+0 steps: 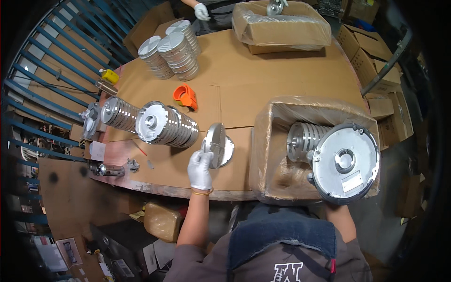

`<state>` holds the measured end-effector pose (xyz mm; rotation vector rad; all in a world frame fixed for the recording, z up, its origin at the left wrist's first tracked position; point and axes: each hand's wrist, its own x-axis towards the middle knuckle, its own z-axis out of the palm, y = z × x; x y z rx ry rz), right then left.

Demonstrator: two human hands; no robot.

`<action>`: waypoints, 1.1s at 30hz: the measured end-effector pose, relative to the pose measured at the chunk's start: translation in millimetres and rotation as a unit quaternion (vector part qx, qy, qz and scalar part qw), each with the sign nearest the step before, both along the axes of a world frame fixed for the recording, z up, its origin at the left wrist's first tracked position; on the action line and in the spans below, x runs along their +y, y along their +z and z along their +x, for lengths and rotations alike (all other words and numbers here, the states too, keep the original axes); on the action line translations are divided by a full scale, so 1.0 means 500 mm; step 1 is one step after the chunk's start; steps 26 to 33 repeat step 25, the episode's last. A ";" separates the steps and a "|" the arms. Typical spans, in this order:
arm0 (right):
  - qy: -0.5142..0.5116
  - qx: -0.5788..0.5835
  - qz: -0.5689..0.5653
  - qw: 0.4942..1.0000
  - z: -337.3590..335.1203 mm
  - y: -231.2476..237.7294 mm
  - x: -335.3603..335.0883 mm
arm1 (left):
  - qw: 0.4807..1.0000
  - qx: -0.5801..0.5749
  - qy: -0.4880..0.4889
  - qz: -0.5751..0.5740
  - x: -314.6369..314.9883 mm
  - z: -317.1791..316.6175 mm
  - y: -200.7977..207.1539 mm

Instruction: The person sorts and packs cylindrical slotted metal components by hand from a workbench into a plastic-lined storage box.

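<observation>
My left hand (pixel 200 168), in a white glove, grips a round silver metal disc (pixel 219 145) and holds it on edge over the cardboard-covered table (pixel 235 75). My right hand (pixel 312 165) is mostly hidden behind a larger round metal disc (pixel 346 162) that it holds over an open plastic-lined carton (pixel 277 174). Inside that carton lies a row of like discs (pixel 303 137). Left of my left hand, a row of discs (pixel 167 124) lies on its side.
Another row of discs (pixel 117 113) lies further left, and stacks of discs (pixel 171 49) stand at the back. An orange tape dispenser (pixel 185 96) sits mid-table. Another person's gloved hand (pixel 202 11) works at a second lined carton (pixel 282 26). Blue railing stands left, cartons right.
</observation>
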<state>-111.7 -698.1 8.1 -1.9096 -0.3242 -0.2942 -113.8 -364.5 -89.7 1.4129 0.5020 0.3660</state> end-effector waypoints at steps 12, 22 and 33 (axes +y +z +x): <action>0.138 0.293 0.349 0.879 0.004 0.042 0.052 | 0.802 -0.137 -0.067 -0.577 -0.052 -0.029 0.150; 0.253 0.379 0.568 0.685 0.004 -0.003 0.025 | 0.889 -0.178 -0.102 -0.410 -0.164 -0.030 0.225; 0.296 0.350 0.311 0.833 0.001 -0.013 0.033 | 0.933 -0.281 -0.198 0.103 -0.198 -0.066 0.235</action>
